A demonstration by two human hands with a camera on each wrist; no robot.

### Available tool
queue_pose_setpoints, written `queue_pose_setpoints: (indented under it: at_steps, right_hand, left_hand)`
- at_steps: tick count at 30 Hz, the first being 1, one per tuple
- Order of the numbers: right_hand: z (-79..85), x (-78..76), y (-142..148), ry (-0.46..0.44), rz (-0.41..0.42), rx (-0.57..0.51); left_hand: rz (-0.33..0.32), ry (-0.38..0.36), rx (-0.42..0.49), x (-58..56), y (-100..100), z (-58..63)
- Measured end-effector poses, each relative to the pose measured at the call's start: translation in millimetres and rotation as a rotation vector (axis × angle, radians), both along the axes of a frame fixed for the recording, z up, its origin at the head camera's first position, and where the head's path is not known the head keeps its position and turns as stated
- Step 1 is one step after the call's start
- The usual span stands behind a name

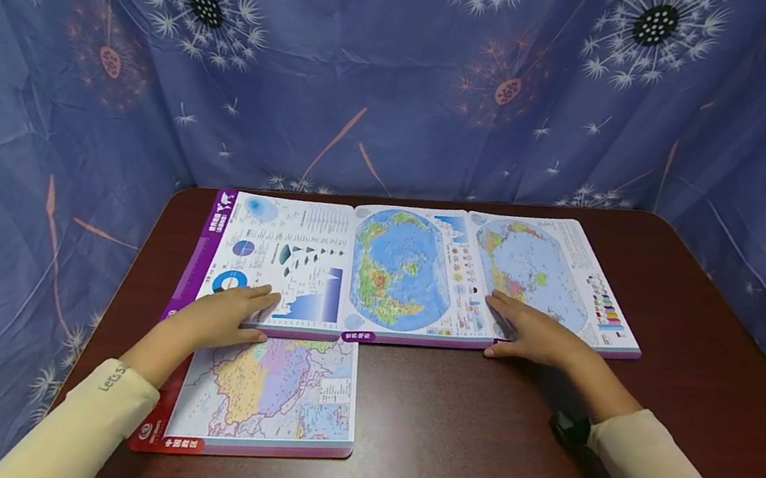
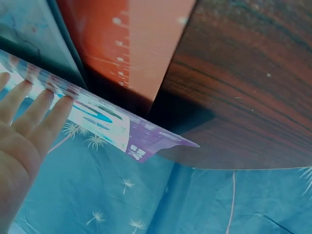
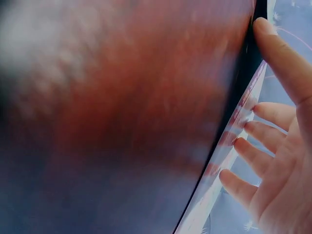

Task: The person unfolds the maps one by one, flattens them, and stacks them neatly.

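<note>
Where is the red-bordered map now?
In the head view, the red-bordered map lies left of centre on the table, partly hidden by the purple-edged foldout.

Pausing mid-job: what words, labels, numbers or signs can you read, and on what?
"中国政区": red tab of the lower map.
"世界地形": purple tab on the upper map.
"Let's S": left sleeve cuff; the rest is turned away.
Too small or blurred: white characters on the purple strip, numbers on the red strip, and print inside both maps.
Mostly covered: the tab under the right hand.
</note>
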State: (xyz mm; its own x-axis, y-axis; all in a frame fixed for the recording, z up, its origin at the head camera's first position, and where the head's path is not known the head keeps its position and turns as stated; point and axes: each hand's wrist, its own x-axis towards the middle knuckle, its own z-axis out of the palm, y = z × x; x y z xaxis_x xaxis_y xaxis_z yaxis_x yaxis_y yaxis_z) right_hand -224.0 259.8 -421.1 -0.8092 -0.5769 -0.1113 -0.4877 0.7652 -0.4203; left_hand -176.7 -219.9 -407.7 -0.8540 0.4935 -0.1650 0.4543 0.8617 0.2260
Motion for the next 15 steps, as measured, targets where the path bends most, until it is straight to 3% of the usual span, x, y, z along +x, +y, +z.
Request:
queue_pose_setpoints:
  at_steps: [7,15]
  right_hand:
    - [-2.2,-15.2,0.7,-0.007,-0.003,-0.010]
    - [-4.6,-38.4,0.0,-0.022,-0.028,-0.009]
  left_hand:
    - [-0.019,0.031,0.053,-10.9,1.1,-0.5]
    - [0.005,0.031,0.065,-26.5,1.2,-4.4]
